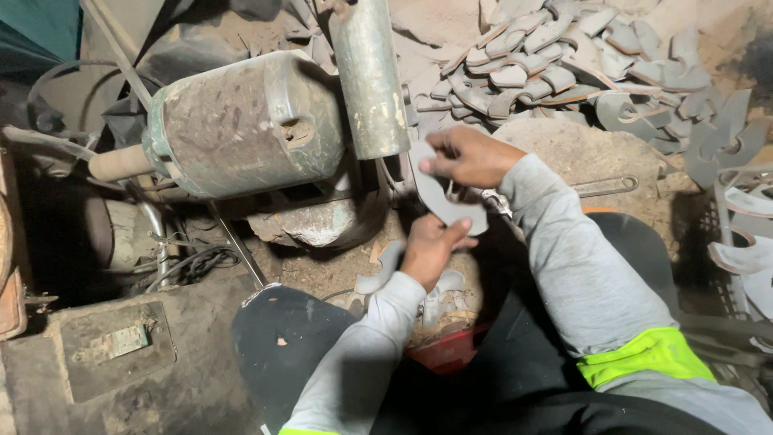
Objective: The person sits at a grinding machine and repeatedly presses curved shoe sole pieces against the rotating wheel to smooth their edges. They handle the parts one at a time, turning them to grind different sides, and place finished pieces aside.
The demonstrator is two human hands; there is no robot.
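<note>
A flat, curved grey metal blank [439,193] is held between both hands beside the grinder. My right hand [467,157] pinches its upper end close to the grey cylindrical wheel guard [369,76]. My left hand [431,246] grips the lower end from below. The dark grinding wheel [366,213] sits just left of the blank, under the guard. Whether the blank touches the wheel is unclear.
A rusty green motor housing [241,121] lies to the left with cables [189,266] below it. A big heap of similar metal blanks [555,64] lies behind. More blanks [745,234] rest in a crate at right. A wrench [604,187] lies on the dusty ground.
</note>
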